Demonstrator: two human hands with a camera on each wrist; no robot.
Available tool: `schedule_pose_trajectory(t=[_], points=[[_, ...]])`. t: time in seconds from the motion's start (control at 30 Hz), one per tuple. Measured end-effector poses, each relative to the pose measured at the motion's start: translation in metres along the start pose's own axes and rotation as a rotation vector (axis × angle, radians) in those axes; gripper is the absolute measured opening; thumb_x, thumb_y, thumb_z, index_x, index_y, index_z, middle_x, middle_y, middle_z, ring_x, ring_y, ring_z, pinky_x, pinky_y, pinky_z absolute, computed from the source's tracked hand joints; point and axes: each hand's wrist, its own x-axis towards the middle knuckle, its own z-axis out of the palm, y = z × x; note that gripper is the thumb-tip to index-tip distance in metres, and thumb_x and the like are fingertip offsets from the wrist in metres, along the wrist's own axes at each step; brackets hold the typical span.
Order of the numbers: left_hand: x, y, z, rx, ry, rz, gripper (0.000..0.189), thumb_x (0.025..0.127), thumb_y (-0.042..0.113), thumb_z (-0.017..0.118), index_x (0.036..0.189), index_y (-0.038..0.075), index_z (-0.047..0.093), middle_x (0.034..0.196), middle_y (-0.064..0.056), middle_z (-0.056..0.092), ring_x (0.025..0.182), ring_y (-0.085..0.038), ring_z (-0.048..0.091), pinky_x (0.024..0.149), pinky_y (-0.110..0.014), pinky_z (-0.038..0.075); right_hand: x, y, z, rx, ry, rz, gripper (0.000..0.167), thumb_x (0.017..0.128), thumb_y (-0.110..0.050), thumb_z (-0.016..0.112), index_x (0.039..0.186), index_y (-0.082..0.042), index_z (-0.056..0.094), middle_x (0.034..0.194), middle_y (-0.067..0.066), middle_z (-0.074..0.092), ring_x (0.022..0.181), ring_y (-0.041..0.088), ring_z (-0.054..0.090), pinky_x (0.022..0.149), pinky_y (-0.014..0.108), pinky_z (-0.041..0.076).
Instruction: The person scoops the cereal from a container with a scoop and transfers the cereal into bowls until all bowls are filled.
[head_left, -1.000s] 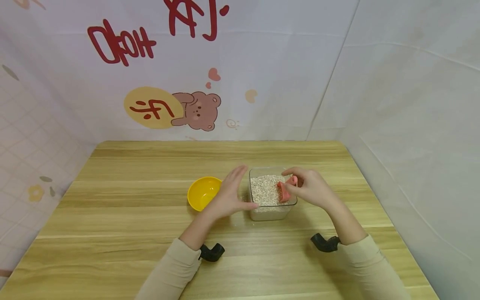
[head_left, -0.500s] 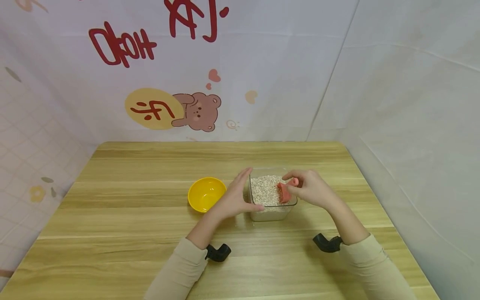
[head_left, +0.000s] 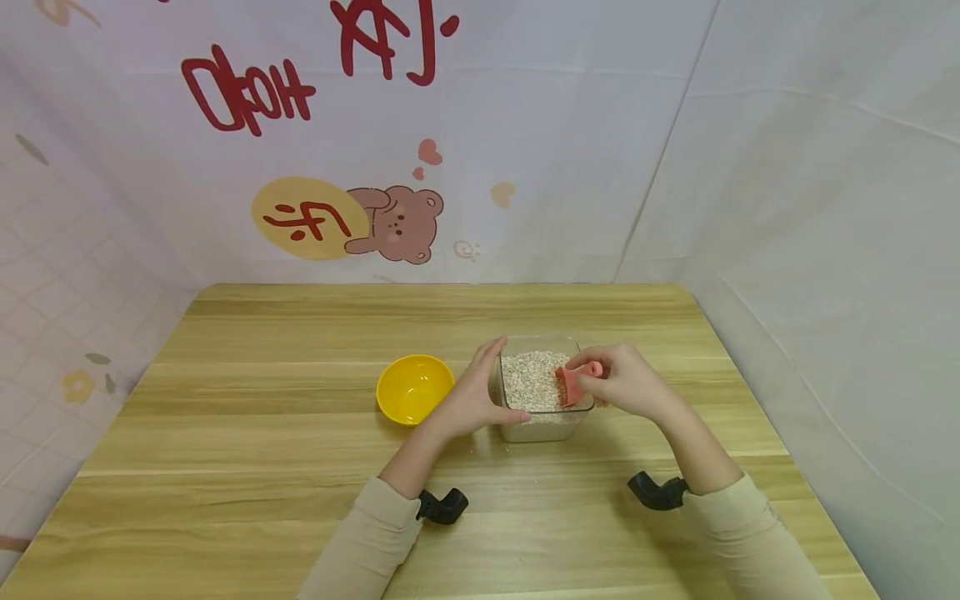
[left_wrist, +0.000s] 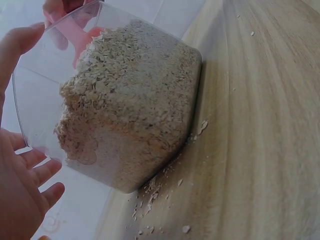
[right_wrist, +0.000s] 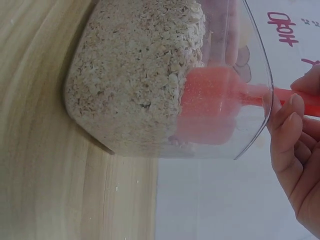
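A clear square container (head_left: 542,430) of rolled oats (head_left: 531,379) stands on the table. My left hand (head_left: 468,402) holds its left side, thumb at the near rim and fingers spread along the wall, as the left wrist view also shows. My right hand (head_left: 628,382) grips the handle of a pinkish-red scoop (right_wrist: 210,105) over the right rim. The scoop's head sits inside the container against the right wall, its mouth edge sunk in the oats. Left of the container, partly behind my left forearm, is a yellow bowl (head_left: 412,390) with no contents showing.
Loose oat flakes (left_wrist: 150,197) lie on the wooden table (head_left: 262,433) by the container's base. A printed white cloth wall (head_left: 525,167) rises behind the table, and more cloth hangs at both sides. Black curved mounts (head_left: 444,506) stick out from both wrists.
My left hand has moved right and taken hold of the container's left side. The right hand has shifted its fingers on the scoop handle, which now tilts lower toward the right rim.
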Motion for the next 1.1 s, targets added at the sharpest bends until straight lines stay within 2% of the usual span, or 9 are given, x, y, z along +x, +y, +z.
schedule_pose_trajectory(t=[0.17,0.33,0.7,1.1], points=[[0.0009,-0.0006,0.0006,-0.021,0.002,0.002,0.118,0.066,0.045,0.086,0.154,0.02,0.013,0.158,0.001,0.009,0.141,-0.022,0.018,0.109,-0.05,0.023,-0.0006,0.003,0.0004,0.049,0.001,0.021,0.02,0.086,-0.001,0.06,0.103,-0.001,0.069,0.057,0.006,0.053,0.048,0.027,0.054,0.042,0.029,0.044],[0.0008,-0.0013,0.0007,-0.031,0.004,0.006,0.118,0.066,0.043,0.087,0.154,0.02,0.013,0.158,0.001,0.009,0.141,-0.023,0.018,0.109,-0.051,0.023,-0.0021,0.0031,0.0005,0.108,-0.001,0.036,0.021,0.084,0.003,0.058,0.102,0.001,0.068,0.056,0.008,0.053,0.048,0.022,0.053,0.043,0.028,0.043],[0.0017,-0.003,0.0017,-0.023,0.006,0.018,0.117,0.066,0.042,0.087,0.154,0.017,0.014,0.158,-0.004,0.012,0.141,-0.024,0.02,0.109,-0.05,0.023,-0.0056,0.0057,-0.0018,0.18,-0.008,0.05,0.023,0.083,0.008,0.053,0.1,0.004,0.068,0.061,0.011,0.058,0.052,0.023,0.055,0.047,0.03,0.049],[0.0022,-0.0019,0.0013,-0.025,0.002,0.002,0.118,0.065,0.041,0.087,0.154,0.018,0.014,0.158,-0.001,0.012,0.141,-0.022,0.02,0.109,-0.049,0.024,-0.0037,0.0076,-0.0011,0.184,-0.02,0.046,0.016,0.085,0.005,0.055,0.095,0.004,0.068,0.067,0.011,0.065,0.052,0.022,0.056,0.047,0.031,0.049]])
